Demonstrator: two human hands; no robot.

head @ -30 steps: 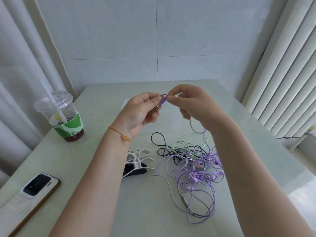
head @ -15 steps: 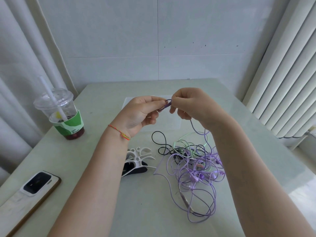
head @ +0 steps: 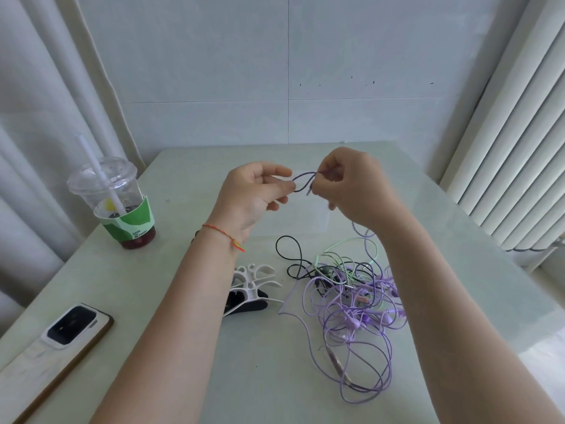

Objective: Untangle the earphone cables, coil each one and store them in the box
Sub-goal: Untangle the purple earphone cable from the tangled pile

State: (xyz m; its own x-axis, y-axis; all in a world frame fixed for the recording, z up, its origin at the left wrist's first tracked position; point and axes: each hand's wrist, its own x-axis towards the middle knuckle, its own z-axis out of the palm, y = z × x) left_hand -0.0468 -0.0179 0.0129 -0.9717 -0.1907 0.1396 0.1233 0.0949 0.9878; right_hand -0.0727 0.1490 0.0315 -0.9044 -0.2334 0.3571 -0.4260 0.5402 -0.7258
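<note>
Both hands, left hand (head: 260, 191) and right hand (head: 345, 182), are pinching the thin purple earphone cable (head: 302, 182), now drawing their fingers apart into a first small loop, so coiling is starting.

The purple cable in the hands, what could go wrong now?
The purple cable, pinched between the left hand and right hand, runs down into the tangled pile. Pulling hard might tighten knots there. The pile could also drag along the table and snag the white cable holder.
</note>
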